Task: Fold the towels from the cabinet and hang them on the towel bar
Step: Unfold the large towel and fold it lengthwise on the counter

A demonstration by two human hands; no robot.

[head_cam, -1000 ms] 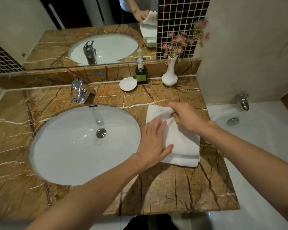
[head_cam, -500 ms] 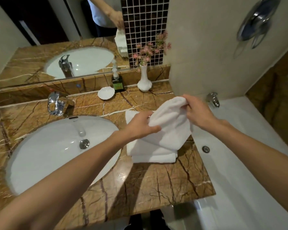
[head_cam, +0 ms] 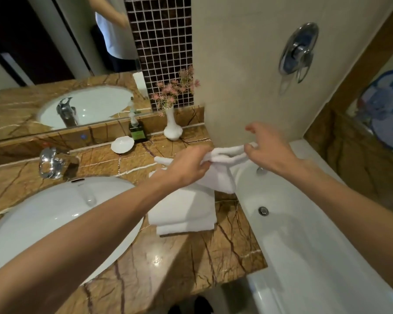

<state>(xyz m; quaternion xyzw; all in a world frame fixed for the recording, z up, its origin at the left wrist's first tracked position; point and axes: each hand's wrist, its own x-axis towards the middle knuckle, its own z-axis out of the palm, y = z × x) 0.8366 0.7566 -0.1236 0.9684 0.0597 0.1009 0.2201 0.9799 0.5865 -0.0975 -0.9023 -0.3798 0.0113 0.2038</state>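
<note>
The white towel (head_cam: 222, 175) is held up in the air above the right end of the desk (head_cam: 179, 268). It is stretched in a loose band between the two hands, and its slack hangs down near the desk's edge beside the bathtub (head_cam: 304, 245). The left hand (head_cam: 188, 166) has a tight grip on the towel's left part, with the fingers bunched round the cloth. The right hand (head_cam: 270, 150) holds the towel's right end in a narrow grip, its fingers curled on the hem and its thumb lifted clear above.

Just under the raised towel, a stack of folded towels (head_cam: 184, 209) lies flat on the brown marble desk, between the sink (head_cam: 55, 223) and the tub-side edge. The sink is white and oval, with a chrome tap (head_cam: 50, 163) behind it.

Along the back of the desk stand a small white dish (head_cam: 122, 144), a dark bottle (head_cam: 136, 130) and a white vase (head_cam: 173, 128) with pink flowers. The mirror (head_cam: 55, 53) rises behind them. On the pale wall above the bathtub sits a chrome valve handle (head_cam: 297, 51).
</note>
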